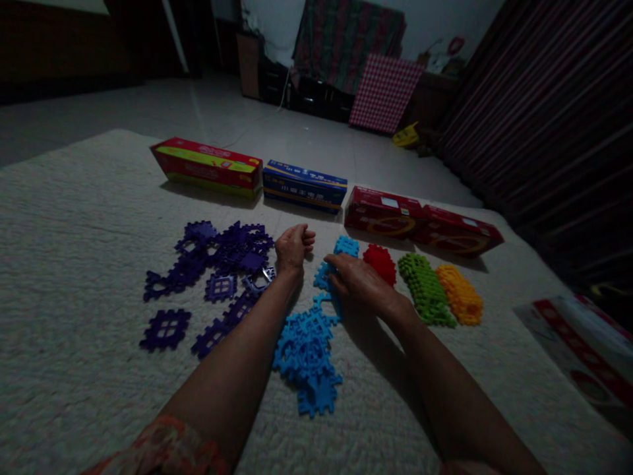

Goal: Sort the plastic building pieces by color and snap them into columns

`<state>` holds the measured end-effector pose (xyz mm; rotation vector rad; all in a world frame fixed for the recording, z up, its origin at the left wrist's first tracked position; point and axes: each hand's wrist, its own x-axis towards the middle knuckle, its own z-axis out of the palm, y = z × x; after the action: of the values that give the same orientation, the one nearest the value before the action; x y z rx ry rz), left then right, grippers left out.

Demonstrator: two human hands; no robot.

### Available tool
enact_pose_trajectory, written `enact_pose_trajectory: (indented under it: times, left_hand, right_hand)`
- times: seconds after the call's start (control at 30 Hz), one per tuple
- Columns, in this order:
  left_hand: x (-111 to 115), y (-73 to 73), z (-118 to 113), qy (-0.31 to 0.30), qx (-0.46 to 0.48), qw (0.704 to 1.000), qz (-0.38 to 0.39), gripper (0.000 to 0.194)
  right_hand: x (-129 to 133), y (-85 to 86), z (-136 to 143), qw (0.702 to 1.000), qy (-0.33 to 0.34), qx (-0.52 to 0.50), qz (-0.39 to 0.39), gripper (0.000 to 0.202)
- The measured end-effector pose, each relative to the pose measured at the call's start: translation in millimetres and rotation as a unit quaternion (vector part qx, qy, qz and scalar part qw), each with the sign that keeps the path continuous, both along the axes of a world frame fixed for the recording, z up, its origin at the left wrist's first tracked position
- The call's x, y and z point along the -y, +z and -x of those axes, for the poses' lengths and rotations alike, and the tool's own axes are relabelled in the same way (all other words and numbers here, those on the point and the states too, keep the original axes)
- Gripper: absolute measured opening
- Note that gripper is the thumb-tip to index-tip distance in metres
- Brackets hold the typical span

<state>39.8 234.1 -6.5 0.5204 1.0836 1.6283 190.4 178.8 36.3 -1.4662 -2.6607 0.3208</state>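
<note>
My left hand (293, 251) rests on the quilted mat between the purple and light-blue pieces, its fingers loosely curled, with nothing visible in them. To its left lies a loose heap of purple interlocking plastic tiles (242, 247), some solid and some with window-like cutouts. My right hand (363, 280) bends over a light-blue interlocking tile (324, 276), thumb and fingers closed at it; the palm hides part of it. Just beyond sits a small light-blue stack (347, 246). Nearer me is a jumbled light-blue pile (306, 346).
Right of my right hand stand rows of red tiles (380, 264), green tiles (424, 290) and orange tiles (459, 295). Behind are a red-and-yellow box (208, 166), a blue box (305, 186) and two dark red boxes (383, 212). A printed package (583, 349) lies at far right.
</note>
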Motion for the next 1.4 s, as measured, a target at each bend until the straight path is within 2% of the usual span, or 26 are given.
enact_pose_trajectory:
  times: [0.17,0.33,0.7,0.9,1.1,1.4]
  left_hand:
    - [-1,-1.4,0,0.0,-0.005,1.0,-0.006,0.026]
    - [-3,-3.4,-1,0.004,-0.005,1.0,0.006,0.026]
    - [0,-2.2,0,0.003,-0.013,1.0,-0.007,0.027]
    - [-1,-3.1,-1,0.004,-0.012,1.0,-0.008,0.028]
    - [-3,-5.5,-1,0.004,-0.019,1.0,-0.003,0.03]
    - [0,-2.2,-1,0.005,-0.018,1.0,-0.007,0.027]
  right_hand:
    - [5,3.5,2,1.0,-0.009,0.027,-0.001,0.03]
    - [12,12.8,9,0.997,0.004,0.063,0.035,0.021]
    - [7,4.9,2,0.998,0.019,-0.003,0.055,0.012]
    - [16,12.7,18,0.997,-0.044,0.025,0.05,0.012]
    - [19,18.9,27,0.996,-0.056,0.048,0.057,0.017]
    - [19,13.4,27,0.996,-0.061,0.052,0.041,0.018]
